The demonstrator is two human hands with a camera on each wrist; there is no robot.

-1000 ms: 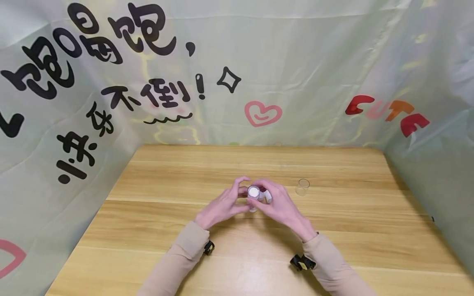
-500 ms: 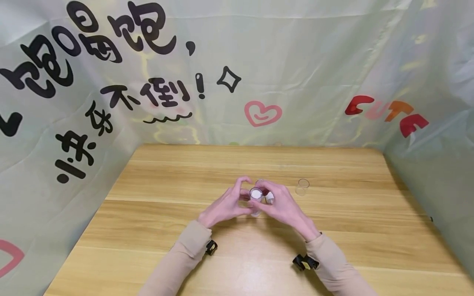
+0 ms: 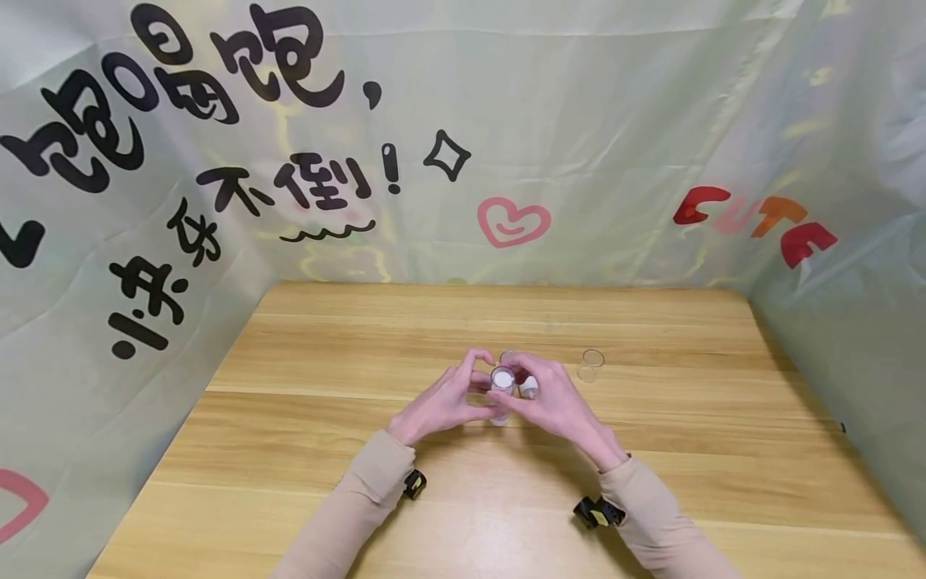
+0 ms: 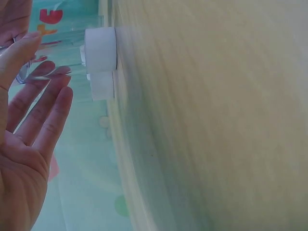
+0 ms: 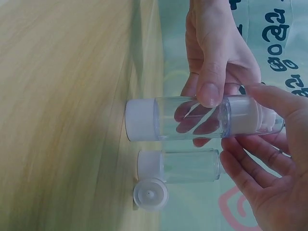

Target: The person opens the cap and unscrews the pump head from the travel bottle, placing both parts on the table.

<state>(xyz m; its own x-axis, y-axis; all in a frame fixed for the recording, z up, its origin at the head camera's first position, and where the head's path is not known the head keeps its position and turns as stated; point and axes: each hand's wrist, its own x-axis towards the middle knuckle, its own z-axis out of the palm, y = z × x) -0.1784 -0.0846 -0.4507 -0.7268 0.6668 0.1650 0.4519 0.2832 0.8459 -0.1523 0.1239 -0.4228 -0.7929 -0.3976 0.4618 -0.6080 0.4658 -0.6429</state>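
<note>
An upright clear bottle [image 5: 185,118] with a white base [image 5: 142,119] stands between both hands, the base right at the wooden tabletop. My left hand [image 3: 441,406] grips its upper body, thumb [image 5: 210,94] on the near side and fingers behind, seen through the clear wall. My right hand [image 3: 544,404] pinches the bottle's top, a white fitting [image 5: 243,114] under a clear cover. Right behind is a second clear bottle [image 5: 192,166], also white-based. Beside that base lies a round white piece [image 5: 150,194] with a small hole at its centre; my right hand partly covers it from above.
A clear ring-rimmed cylinder [image 3: 592,366] stands on the wooden table [image 3: 362,338], to the right of the hands. Printed cloth [image 3: 600,145] hangs along the back and both sides. A black wrist device [image 3: 597,512] sits under the right sleeve.
Both hands and the gripped bottle have shifted slightly right and towards the person. The second bottle's rim now shows behind the right fingers. The clear cylinder has stayed put.
</note>
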